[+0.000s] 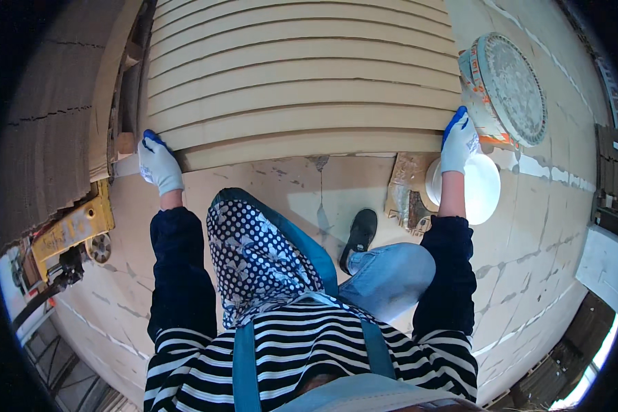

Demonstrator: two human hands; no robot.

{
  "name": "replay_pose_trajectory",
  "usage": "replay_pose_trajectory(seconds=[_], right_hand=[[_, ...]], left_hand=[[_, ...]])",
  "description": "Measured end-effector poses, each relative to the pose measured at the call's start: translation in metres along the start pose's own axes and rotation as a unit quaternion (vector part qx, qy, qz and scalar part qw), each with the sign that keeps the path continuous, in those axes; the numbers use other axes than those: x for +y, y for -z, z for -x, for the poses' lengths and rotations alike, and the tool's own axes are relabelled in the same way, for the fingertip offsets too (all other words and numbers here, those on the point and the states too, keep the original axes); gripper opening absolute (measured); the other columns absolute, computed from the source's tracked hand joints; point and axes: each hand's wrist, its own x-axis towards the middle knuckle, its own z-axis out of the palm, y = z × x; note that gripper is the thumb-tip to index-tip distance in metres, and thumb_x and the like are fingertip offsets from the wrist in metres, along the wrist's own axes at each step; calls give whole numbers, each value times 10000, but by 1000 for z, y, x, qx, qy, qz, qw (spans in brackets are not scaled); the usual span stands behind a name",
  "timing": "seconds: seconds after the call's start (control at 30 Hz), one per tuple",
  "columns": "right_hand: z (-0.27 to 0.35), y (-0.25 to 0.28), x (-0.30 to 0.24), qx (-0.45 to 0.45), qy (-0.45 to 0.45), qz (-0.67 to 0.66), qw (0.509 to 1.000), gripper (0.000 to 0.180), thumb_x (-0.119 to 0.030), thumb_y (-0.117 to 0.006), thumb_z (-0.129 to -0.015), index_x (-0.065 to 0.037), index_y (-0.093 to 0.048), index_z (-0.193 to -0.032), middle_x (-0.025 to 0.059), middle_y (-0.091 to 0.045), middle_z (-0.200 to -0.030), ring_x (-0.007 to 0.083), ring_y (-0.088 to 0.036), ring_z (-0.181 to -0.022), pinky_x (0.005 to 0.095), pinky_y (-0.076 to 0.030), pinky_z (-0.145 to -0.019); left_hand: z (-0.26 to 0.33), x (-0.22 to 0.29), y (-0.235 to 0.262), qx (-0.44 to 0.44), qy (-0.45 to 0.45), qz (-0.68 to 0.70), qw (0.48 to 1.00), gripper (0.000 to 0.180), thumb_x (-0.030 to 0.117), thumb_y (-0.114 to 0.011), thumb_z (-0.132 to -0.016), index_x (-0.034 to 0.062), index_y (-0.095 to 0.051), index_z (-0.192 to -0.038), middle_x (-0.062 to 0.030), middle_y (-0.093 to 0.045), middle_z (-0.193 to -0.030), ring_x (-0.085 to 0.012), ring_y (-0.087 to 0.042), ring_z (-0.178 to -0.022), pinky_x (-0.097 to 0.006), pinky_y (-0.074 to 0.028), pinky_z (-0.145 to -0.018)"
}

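In front of me lies a row of overlapping tan cardboard sheets [302, 96], their long edges stepped one behind another. My left hand [160, 163], in a white glove with blue fingertips, is closed at the left end of a near sheet. Gripping the right end of that stack's near side is my right hand [460, 145], gloved the same way. The thumbs and fingertips are partly hidden at the sheet edges. Another sheet edge [309, 146] shows lowest, between my hands and just above the floor.
At the right stands a bucket with a crusted grey lid [511, 89]. A white round container [481, 189] and a brown crumpled package [406, 189] sit under my right forearm. To the left are a tall stack of brown cardboard [55, 117] and a yellow pallet jack [75, 230].
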Motion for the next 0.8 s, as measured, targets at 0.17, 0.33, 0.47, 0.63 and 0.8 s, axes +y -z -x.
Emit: replay_pose_trajectory(seconds=[0.17, 0.33, 0.47, 0.63, 0.8], right_hand=[[-1, -6, 5, 8, 13, -22, 1000, 476, -372, -363, -922, 20, -623, -996, 234, -599, -998, 391, -566, -931, 432, -433, -799], [-2, -2, 6, 18, 11, -20, 1000, 468, -383, -380, -916, 4, -631, -996, 231, -606, -983, 383, -573, -924, 421, -436, -798], [-3, -7, 12, 38, 20, -31, 999, 468, -387, -386, -914, 2, -635, -991, 231, -610, -963, 384, -579, -901, 424, -439, -779], [2, -12, 24, 64, 39, -50, 996, 463, -387, -397, -913, 3, -634, -992, 238, -609, -949, 385, -586, -869, 428, -442, -745], [-7, -16, 31, 60, 54, -17, 997, 449, -382, -415, -912, 1, -630, -1004, 236, -622, -909, 361, -607, -798, 412, -449, -715]], left_hand=[[-2, -4, -1, -7, 48, 32, 998, 338, 315, -472, -889, 27, -641, -942, -167, -642, -789, -283, -588, -675, -343, -446, -649], [0, -10, -6, 30, 7, 87, 996, 324, 286, -490, -886, 0, -642, -914, -166, -647, -802, -257, -595, -695, -337, -451, -671], [3, -13, -3, 29, 18, 141, 989, 316, 268, -505, -884, -17, -638, -912, -168, -648, -816, -237, -594, -708, -332, -451, -686], [6, -11, -3, 31, 39, 151, 987, 330, 275, -499, -890, -25, -634, -924, -178, -647, -845, -231, -593, -714, -337, -454, -695], [2, -13, -4, 27, 13, 96, 995, 360, 300, -477, -898, -24, -626, -945, -192, -643, -881, -238, -593, -732, -350, -456, -715]])
